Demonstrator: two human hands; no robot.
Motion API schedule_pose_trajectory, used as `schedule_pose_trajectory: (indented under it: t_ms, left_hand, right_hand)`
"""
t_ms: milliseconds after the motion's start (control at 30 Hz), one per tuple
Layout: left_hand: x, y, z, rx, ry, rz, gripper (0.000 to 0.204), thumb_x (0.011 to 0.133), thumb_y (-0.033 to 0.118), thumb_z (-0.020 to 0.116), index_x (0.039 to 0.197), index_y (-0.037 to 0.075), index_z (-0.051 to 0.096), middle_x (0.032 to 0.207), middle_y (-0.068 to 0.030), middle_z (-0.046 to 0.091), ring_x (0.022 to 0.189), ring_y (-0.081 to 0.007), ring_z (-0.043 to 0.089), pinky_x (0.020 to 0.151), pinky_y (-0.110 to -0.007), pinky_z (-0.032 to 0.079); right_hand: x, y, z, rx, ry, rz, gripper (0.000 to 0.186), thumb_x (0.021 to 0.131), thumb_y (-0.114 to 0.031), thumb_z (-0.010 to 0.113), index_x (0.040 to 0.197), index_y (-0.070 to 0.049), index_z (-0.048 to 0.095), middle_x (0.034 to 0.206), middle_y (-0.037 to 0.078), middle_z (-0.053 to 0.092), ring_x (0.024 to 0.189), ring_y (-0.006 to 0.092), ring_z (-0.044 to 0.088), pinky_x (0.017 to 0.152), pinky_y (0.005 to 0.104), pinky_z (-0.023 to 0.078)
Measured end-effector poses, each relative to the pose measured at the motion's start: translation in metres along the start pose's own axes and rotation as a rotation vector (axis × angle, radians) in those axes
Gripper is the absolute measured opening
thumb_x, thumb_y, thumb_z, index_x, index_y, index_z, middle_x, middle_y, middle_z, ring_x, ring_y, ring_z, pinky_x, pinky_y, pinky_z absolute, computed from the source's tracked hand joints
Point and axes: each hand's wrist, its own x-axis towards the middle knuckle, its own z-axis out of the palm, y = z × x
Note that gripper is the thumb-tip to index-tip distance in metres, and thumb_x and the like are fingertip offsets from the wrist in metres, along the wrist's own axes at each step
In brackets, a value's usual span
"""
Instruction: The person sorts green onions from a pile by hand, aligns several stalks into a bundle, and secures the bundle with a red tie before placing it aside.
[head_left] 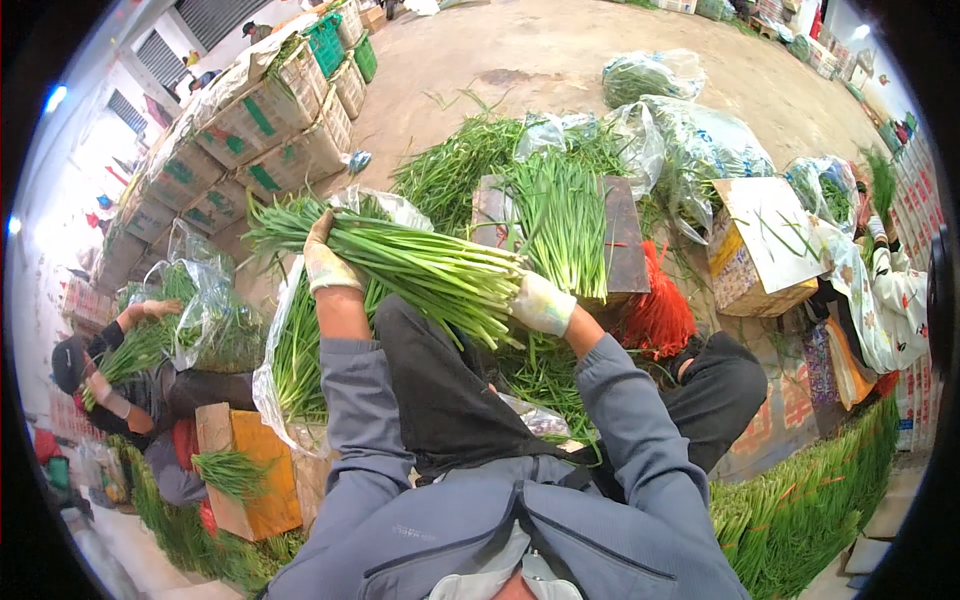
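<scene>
A thick bunch of garlic chives lies across my hands above my left knee, green tips to the left and pale stem ends to the right. My left hand, in a stained whitish glove, is closed around the leafy part. At the stem ends my right hand, gloved too, is closed on the same bunch; some of its fingers are hidden behind the stems. Just beyond, a loose pile of chives rests on a dark board. Red ties hang at the board's right side.
More chives fill a plastic bag by my left leg. Bagged greens stand at the far right, near a box with a white board. Stacked crates line the far left. Co-workers sit on both sides; tied bundles lie behind me.
</scene>
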Motion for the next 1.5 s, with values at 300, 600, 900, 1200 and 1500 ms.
schedule_pose_trajectory:
  t_ms: [300, 600, 900, 1200, 1500]
  left_hand:
    - [0.029, 0.021, -0.032, -0.094, 0.057, 0.023, 0.017, 0.086, 0.024, 0.065, 0.089, 0.008, 0.065, 0.086, -0.0146, 0.069, 0.077, -0.0332, 0.065, 0.077, -0.052, 0.054]
    - [0.027, 0.013, -0.039, -0.107, 0.037, 0.028, 0.016, 0.086, 0.024, 0.066, 0.090, 0.008, 0.066, 0.090, -0.0127, 0.070, 0.079, -0.0316, 0.065, 0.078, -0.050, 0.054]
    - [0.025, 0.009, -0.038, -0.117, -0.023, 0.020, 0.022, 0.087, 0.023, 0.064, 0.090, 0.002, 0.067, 0.083, -0.0153, 0.070, 0.074, -0.0319, 0.066, 0.075, -0.047, 0.056]
    - [0.005, -0.018, -0.010, -0.087, 0.070, -0.102, 0.014, 0.090, 0.018, 0.059, 0.094, 0.005, 0.061, 0.092, -0.0150, 0.067, 0.078, -0.0346, 0.064, 0.076, -0.051, 0.054]
    - [0.001, -0.021, -0.002, -0.159, 0.077, -0.093, 0.014, 0.089, 0.015, 0.060, 0.095, 0.002, 0.059, 0.093, -0.0150, 0.064, 0.078, -0.0320, 0.062, 0.074, -0.047, 0.057]
  right_hand:
    - [-0.109, 0.091, 0.025, -0.068, -0.342, 0.524, 0.045, 0.082, -0.034, 0.074, 0.117, -0.006, 0.066, 0.104, 0.015, 0.071, 0.091, 0.0284, 0.066, 0.085, 0.0390, 0.050]
    - [-0.043, 0.007, 0.029, 0.024, 0.205, 0.219, 0.076, 0.074, -0.027, 0.080, 0.137, 0.000, 0.047, 0.124, 0.021, 0.062, 0.097, 0.0272, 0.066, 0.089, 0.0365, 0.051]
    - [-0.030, -0.020, 0.026, 0.295, 0.530, 0.142, 0.019, 0.089, -0.006, 0.067, 0.107, -0.005, 0.069, 0.093, 0.009, 0.071, 0.086, 0.0142, 0.067, 0.080, 0.0270, 0.053]
    - [-0.010, -0.025, 0.035, -0.461, 0.307, -0.178, 0.027, 0.087, -0.021, 0.064, 0.112, -0.013, 0.067, 0.102, 0.014, 0.068, 0.091, 0.0311, 0.067, 0.076, 0.0395, 0.055]
    - [-0.006, -0.004, 0.039, -0.607, 0.269, -0.346, 0.025, 0.087, -0.028, 0.062, 0.108, -0.014, 0.069, 0.099, 0.011, 0.070, 0.085, 0.0308, 0.068, 0.073, 0.0407, 0.056]
